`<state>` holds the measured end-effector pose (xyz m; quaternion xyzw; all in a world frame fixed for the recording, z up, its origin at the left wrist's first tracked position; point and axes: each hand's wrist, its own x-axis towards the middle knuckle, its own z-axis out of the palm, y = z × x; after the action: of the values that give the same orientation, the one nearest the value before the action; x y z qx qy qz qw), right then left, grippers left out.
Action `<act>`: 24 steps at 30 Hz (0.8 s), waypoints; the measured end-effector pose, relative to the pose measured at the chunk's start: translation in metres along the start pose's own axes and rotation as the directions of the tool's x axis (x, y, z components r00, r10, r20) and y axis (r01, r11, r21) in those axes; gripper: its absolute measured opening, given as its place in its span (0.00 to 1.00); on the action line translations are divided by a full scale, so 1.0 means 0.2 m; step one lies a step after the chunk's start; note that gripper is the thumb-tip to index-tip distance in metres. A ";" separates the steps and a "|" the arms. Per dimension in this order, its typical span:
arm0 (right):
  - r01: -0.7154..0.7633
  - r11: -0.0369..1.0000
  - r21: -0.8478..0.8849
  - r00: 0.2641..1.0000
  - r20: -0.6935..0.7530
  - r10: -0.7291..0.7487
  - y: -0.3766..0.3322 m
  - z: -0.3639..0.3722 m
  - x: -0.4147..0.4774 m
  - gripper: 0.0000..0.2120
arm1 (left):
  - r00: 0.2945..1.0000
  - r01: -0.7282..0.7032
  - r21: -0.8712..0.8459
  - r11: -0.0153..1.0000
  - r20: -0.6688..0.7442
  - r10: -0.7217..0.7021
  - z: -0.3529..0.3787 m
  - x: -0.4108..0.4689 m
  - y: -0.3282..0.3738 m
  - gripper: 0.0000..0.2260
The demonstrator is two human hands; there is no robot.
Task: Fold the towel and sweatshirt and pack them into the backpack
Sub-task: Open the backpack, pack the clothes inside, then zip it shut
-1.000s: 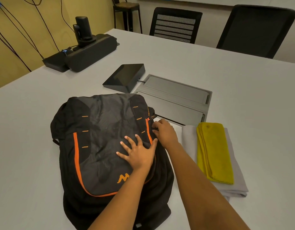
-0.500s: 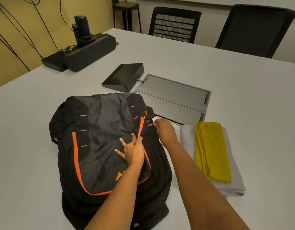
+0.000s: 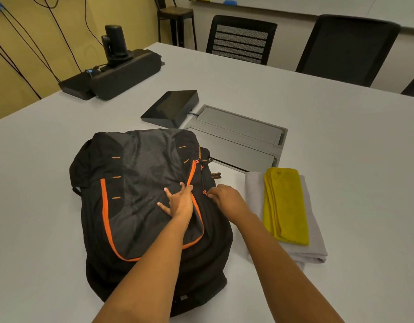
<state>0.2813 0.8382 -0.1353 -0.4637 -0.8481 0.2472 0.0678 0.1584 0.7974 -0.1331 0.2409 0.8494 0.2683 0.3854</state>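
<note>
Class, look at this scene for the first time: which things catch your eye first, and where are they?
The black backpack with bright orange zipper trim lies flat at the near middle of the grey table, with the left hand pressed on it and the right hand at its side zipper. Right of it, a folded yellow towel lies on a folded grey sweatshirt.

no readable text, backpack (image 3: 140, 206) logo hidden
</note>
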 end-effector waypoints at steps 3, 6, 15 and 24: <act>0.008 0.995 0.103 0.996 0.088 -0.018 0.02 -0.03 -0.09 0.13 | 0.999 -0.018 0.052 0.998 0.035 0.017 -0.01 -0.03 0.02 0.22; 0.010 0.987 0.162 0.987 0.156 -0.036 0.05 -0.06 -0.17 0.12 | 0.996 -0.049 0.117 0.992 0.073 0.041 -0.03 -0.03 0.01 0.23; -0.020 0.996 0.082 0.999 0.039 0.017 0.02 0.00 -0.27 0.13 | 0.918 -0.353 0.306 0.884 -0.070 0.391 0.09 -0.32 -0.16 0.18; 0.000 0.997 0.079 0.999 -0.052 0.004 0.00 0.00 -0.34 0.13 | 0.955 -0.237 0.096 0.967 -0.161 0.250 0.10 -0.36 -0.13 0.20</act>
<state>0.3191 0.7826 -0.1268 -0.4680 -0.8351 0.2684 0.1076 0.2111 0.7405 -0.1234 0.3342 0.8528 0.3013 0.2651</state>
